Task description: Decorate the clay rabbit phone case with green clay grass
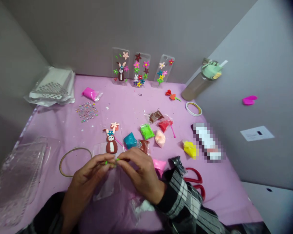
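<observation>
My left hand (88,174) is closed, its thumb and fingertips pinching a small bit of bright green clay (106,162). Close beside it, my right hand (141,172) also pinches green clay (117,159); whether both bits are one piece I cannot tell. Both hands hover over the lower part of a clear phone case (104,190) on the table. A brown clay rabbit (111,144) with a white belly and blue bow lies on the case, below a peach flower (114,125). A teal clay packet (130,140) and a pink clay packet (159,166) are near my right hand.
More clay packets, including a green one (146,131) and a yellow one (190,149), lie right of centre. Red-handled scissors (196,177) sit beside my right sleeve. Decorated cases (141,70) lean on the back wall near a bottle (195,84). A bangle (61,165) lies left.
</observation>
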`<state>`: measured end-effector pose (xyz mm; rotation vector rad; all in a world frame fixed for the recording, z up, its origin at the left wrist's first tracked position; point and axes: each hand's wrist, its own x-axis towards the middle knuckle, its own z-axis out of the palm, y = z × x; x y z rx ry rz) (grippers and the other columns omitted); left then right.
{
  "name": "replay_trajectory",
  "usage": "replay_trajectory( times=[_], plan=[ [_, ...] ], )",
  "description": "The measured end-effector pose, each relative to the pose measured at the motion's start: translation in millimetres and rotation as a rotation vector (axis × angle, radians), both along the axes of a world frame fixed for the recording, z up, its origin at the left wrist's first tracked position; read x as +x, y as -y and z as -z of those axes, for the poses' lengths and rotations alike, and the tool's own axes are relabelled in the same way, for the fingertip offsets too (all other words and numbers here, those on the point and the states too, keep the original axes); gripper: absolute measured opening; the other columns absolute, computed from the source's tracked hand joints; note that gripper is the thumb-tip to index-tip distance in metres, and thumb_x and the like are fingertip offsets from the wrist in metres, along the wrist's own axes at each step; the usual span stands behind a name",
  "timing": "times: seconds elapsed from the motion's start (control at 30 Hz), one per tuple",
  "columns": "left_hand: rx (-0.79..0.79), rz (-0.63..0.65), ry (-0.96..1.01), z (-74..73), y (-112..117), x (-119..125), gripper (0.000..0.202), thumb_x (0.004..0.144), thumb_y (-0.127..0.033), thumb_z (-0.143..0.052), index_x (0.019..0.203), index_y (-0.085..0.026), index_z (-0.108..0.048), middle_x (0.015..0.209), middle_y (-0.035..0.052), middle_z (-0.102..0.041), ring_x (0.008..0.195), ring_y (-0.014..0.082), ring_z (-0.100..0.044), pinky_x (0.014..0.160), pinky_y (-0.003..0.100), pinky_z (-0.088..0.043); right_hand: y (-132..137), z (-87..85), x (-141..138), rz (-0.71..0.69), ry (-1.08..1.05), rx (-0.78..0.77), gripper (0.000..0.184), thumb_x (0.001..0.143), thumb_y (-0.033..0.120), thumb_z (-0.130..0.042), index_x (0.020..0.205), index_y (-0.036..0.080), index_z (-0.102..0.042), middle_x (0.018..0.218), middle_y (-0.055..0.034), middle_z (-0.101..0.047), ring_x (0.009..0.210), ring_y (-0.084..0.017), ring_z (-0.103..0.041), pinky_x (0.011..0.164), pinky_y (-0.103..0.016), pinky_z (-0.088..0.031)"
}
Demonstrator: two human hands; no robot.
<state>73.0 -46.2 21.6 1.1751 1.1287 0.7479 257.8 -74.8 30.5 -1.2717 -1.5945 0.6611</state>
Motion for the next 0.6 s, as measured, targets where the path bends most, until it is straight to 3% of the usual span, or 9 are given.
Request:
replay_trajectory(
  times=[0.1,0.17,0.4,0.5,0.6],
  plan=[
    [-0.291,-0.105,0.292,-5.2,6.4,6.3,0.032,0.088,-0.039,-0.073,0.119,-0.034,-0.072,0.13,-0.0008,-0.072,0.12,0.018,-0.067,0.1,0.022,-0.055,2.4,-6.3,3.0,0.065,0.011,0.083,0.009,0.1,0.021,-0.061,0.099,0.018,-0.069,0.09,-0.0046,-0.072,0.087,-0.018,-0.065,0.079,-0.031,-0.053],
    [-0.371,-0.11,0.426,-9.6,10.6,11.5,0.041,0.08,-0.035,-0.079,0.12,-0.036,-0.073,0.139,-0.0018,-0.068,0.132,0.02,-0.061,0.105,0.022,-0.052,4.5,-8.7,3.6,0.067,0.077,0.161,0.011,0.101,0.019,-0.059,0.102,0.017,-0.069,0.092,-0.006,-0.073,0.088,-0.018,-0.065,0.081,-0.031,-0.054],
    [-0.42,-0.122,0.463,-22.7,31.4,21.5,0.053,0.077,-0.027,-0.078,0.128,-0.038,-0.07,0.154,-0.003,-0.055,0.148,0.0246,-0.043,0.11,0.027,-0.048,11.5,-11.9,1.2,-0.001,0.528,0.265,0.02,0.105,0.021,-0.05,0.105,0.013,-0.068,0.097,-0.01,-0.07,0.088,-0.021,-0.06,0.076,-0.033,-0.053],
    [-0.425,-0.14,0.481,-21.6,40.2,18.3,0.064,0.077,-0.026,-0.078,0.137,-0.041,-0.063,0.158,-0.0045,-0.05,0.147,0.0252,-0.043,0.106,0.026,-0.051,13.3,-15.6,3.5,-0.009,0.521,0.292,0.023,0.105,0.025,-0.05,0.099,0.012,-0.068,0.092,-0.0096,-0.069,0.085,-0.021,-0.059,0.074,-0.033,-0.052],
    [-0.376,-0.114,0.5,-20.4,42.3,17.3,0.057,0.086,-0.029,-0.07,0.141,-0.043,-0.058,0.159,-0.0055,-0.048,0.147,0.0244,-0.044,0.112,0.031,-0.047,14.8,-21.9,5.7,0.013,0.373,0.263,0.023,0.106,0.024,-0.048,0.099,0.014,-0.068,0.092,-0.0078,-0.069,0.087,-0.019,-0.061,0.077,-0.031,-0.053]
  ],
)
